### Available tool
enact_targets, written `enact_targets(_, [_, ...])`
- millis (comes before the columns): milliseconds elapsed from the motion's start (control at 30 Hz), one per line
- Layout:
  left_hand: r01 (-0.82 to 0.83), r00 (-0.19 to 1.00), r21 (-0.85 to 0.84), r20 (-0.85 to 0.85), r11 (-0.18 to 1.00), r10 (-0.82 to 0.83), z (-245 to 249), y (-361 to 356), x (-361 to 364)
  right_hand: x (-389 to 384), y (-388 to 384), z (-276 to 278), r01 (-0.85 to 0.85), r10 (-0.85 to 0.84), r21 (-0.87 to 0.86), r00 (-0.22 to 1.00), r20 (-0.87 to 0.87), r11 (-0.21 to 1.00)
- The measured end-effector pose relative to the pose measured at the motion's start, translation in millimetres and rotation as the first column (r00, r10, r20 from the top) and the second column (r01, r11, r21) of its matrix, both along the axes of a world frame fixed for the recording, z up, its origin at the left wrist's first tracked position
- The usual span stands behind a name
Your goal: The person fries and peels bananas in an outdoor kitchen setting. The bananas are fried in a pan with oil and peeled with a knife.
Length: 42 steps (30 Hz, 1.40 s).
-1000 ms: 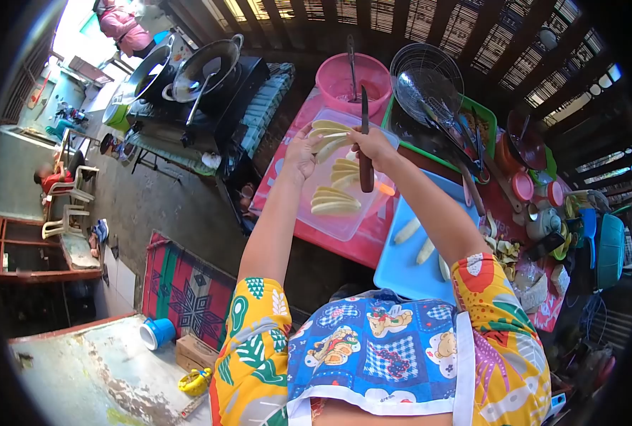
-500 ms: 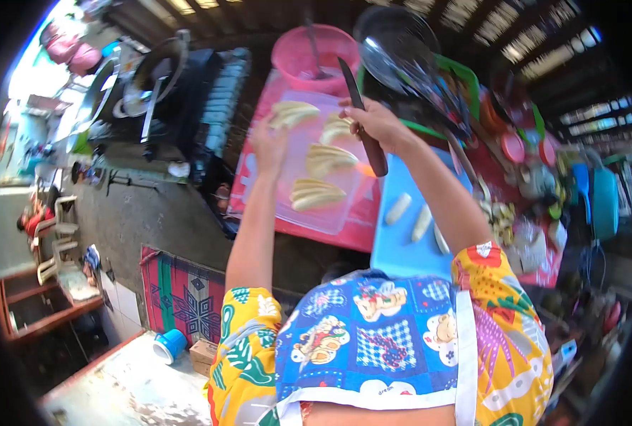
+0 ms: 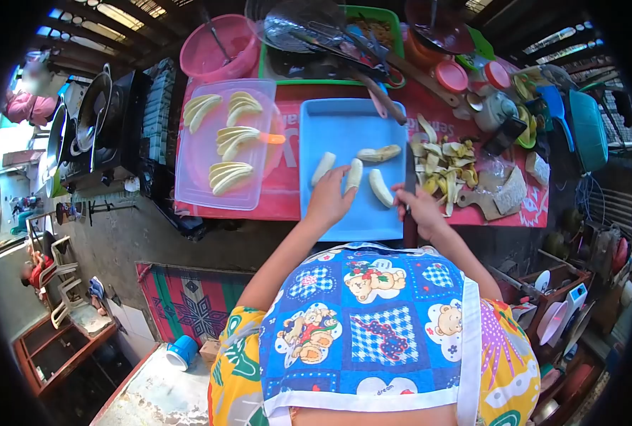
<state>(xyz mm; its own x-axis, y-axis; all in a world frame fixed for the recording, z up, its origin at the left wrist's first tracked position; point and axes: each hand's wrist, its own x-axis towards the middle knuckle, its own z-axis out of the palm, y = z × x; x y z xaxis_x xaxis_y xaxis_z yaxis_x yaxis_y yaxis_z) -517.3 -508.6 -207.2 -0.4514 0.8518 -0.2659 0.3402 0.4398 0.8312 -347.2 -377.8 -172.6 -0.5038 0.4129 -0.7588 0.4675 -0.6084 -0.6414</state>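
Note:
My left hand (image 3: 332, 197) is over the blue tray (image 3: 316, 224), its fingers and thumb closed around a peeled banana (image 3: 355, 172). Other peeled bananas (image 3: 381, 188) lie about it in the tray; one near the back has brownish patches. In my right hand (image 3: 422, 209), at the tray's right edge, is a knife (image 3: 409, 170) with its dark blade pointing away from me. Left of the tray, several bananas sliced into fans (image 3: 230, 177) rest on a translucent plastic lid (image 3: 188, 195).
Banana peels (image 3: 436, 160) are heaped right of the tray, beside a wooden board (image 3: 481, 204). Behind stand a pink basin (image 3: 220, 48) and a green-rimmed tub (image 3: 330, 82) with pans and utensils across it. A stove (image 3: 120, 106) is at the left.
My left hand has left the fanned banana on the lid and moved right to a banana in the blue tray. My right hand has brought the knife down to the tray's right edge.

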Motion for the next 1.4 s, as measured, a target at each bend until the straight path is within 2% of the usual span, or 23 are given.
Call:
enact_targets(33, [0.011, 1.0, 0.001, -0.009, 1.0, -0.011, -3, 7, 11, 10, -6, 1, -0.01, 0.01, -0.012, 1.0, -0.019, 1.0])
enact_targets(100, [-0.088, 0.972, -0.113, -0.227, 0.99, 0.06, -9, 19, 30, 27, -9, 5, -0.051, 0.05, -0.024, 0.998, -0.022, 0.998])
enact_targets(133, [-0.096, 0.966, -0.16, -0.254, 0.982, 0.053, -18, 23, 34, 35, -6, 8, -0.048, 0.048, -0.012, 0.998, -0.028, 0.999])
enact_targets(233, [-0.185, 0.936, -0.139, -0.327, 0.973, 0.132, -38, 28, 28, 52, 9, 15, -0.047, 0.049, 0.036, 0.997, -0.065, 0.998])
enact_targets(267, [-0.21, 0.945, -0.149, -0.285, 0.966, 0.161, -40, 30, 24, 57, 16, 19, -0.049, 0.053, 0.072, 0.997, -0.061, 0.996])
enact_targets(333, [-0.1, 0.962, -0.112, -0.264, 0.989, 0.068, -69, 21, 3, 64, 28, 26, -0.034, 0.04, 0.101, 0.998, -0.057, 0.994])
enact_targets(367, [-0.144, 0.988, -0.15, 0.027, 0.978, 0.149, -66, 20, -6, 69, 34, 31, -0.028, 0.033, 0.12, 0.999, -0.038, 0.992])
enact_targets(400, [-0.159, 0.924, -0.204, 0.314, 0.966, 0.219, -63, 19, -12, 72, 38, 31, -0.012, 0.021, 0.14, 0.997, -0.068, 0.99])
enact_targets(467, [-0.245, 0.694, -0.317, 0.603, 0.916, 0.394, -12, 20, -5, 76, 45, 30, -0.043, 0.068, 0.197, 0.991, -0.12, 0.979])
enact_targets(500, [-0.228, 0.573, -0.199, 0.764, 0.953, 0.297, -11, 15, -5, 77, 48, 30, -0.07, 0.098, 0.207, 0.987, -0.128, 0.976])
enact_targets(533, [-0.222, 0.512, -0.131, 0.828, 0.966, 0.23, 0, 17, 5, 78, 48, 33, -0.049, 0.079, 0.217, 0.988, -0.13, 0.975])
enact_targets(567, [-0.228, 0.447, -0.062, 0.88, 0.972, 0.162, 14, 23, 15, 80, 51, 38, -0.084, 0.12, 0.221, 0.981, -0.155, 0.972])
enact_targets(600, [-0.222, 0.455, -0.057, 0.877, 0.973, 0.155, 28, 33, 25, 83, 53, 42, -0.124, 0.165, 0.219, 0.97, -0.18, 0.968])
enact_targets(667, [-0.051, 0.437, 0.079, 0.898, 0.996, -0.049, 57, 54, 51, 88, 58, 48, -0.138, 0.185, 0.209, 0.957, -0.224, 0.968])
enact_targets(800, [0.065, 0.466, 0.073, 0.879, 0.995, -0.094, 89, 86, 85, 98, 72, 63, -0.169, 0.227, 0.189, 0.909, -0.348, 0.967])
enact_targets(867, [0.236, 0.525, 0.078, 0.829, 0.969, -0.195, 94, 97, 87, 105, 77, 63, -0.148, 0.203, 0.166, 0.894, -0.4, 0.975])
enact_targets(1033, [0.194, 0.51, 0.057, 0.847, 0.979, -0.15, 117, 110, 87, 108, 69, 62, 0.063, 0.018, 0.159, 0.888, -0.46, 0.985])
enact_targets(1100, [0.005, 0.466, 0.086, 0.881, 0.996, -0.078, 117, 114, 86, 107, 62, 60, 0.201, -0.087, 0.156, 0.838, -0.539, 0.967])
enact_targets(1167, [-0.013, 0.408, 0.116, 0.907, 0.993, -0.101, 113, 121, 86, 102, 54, 59, 0.257, -0.106, 0.212, 0.834, -0.541, 0.943])
enact_targets(1233, [-0.218, 0.257, 0.107, 0.965, 0.97, -0.049, 101, 126, 92, 95, 45, 55, 0.401, -0.173, 0.327, 0.818, -0.549, 0.856])
enact_targets(1300, [-0.265, 0.212, 0.079, 0.977, 0.961, -0.022, 88, 134, 104, 91, 39, 48, 0.441, -0.213, 0.33, 0.811, -0.544, 0.835])
enact_targets(1367, [-0.428, -0.008, 0.015, 1.0, 0.904, -0.02, 89, 141, 119, 85, 35, 49, 0.454, -0.209, 0.454, 0.845, -0.492, 0.767])
enact_targets(1400, [-0.486, -0.042, -0.04, 0.999, 0.873, 0.023, 84, 146, 124, 84, 32, 46, 0.471, -0.214, 0.429, 0.826, -0.521, 0.771])
